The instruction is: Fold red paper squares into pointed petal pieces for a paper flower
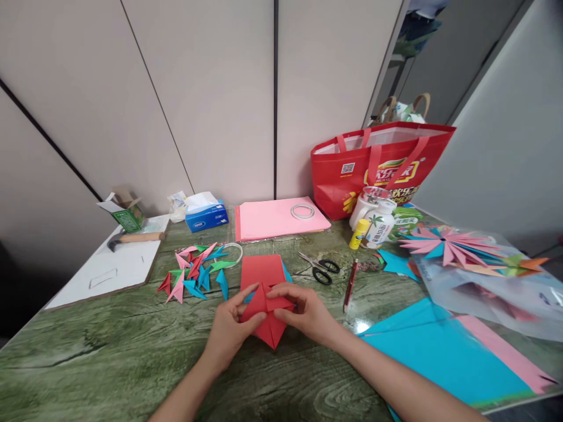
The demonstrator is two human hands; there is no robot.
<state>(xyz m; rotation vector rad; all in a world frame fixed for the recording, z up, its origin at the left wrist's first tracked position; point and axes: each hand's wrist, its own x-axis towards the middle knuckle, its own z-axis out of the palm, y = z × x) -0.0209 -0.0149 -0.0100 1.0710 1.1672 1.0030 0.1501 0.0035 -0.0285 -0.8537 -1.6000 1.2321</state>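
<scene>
A red folded paper [273, 335], creased into a pointed diamond shape, is held between my two hands near the front middle of the table. My left hand [229, 322] grips its left side, thumb on top. On the right side my right hand [303, 310] pinches it, with thumb and fingers on a raised flap. Just behind lies a flat red sheet [263, 268], with a bit of blue paper [287, 273] showing at its right edge. Black-handled scissors [321, 269] lie right of the sheet. To the left is a pile of small folded paper pieces [197, 272] in several colours.
A hammer [141, 237] lies on a white board [105, 272]. Behind stand a tissue box [206, 218], pink paper [268, 218] and a red bag [334, 187]. At right are a glue stick [359, 233], a pencil [350, 286], blue sheets [435, 351] and a paper star [444, 243].
</scene>
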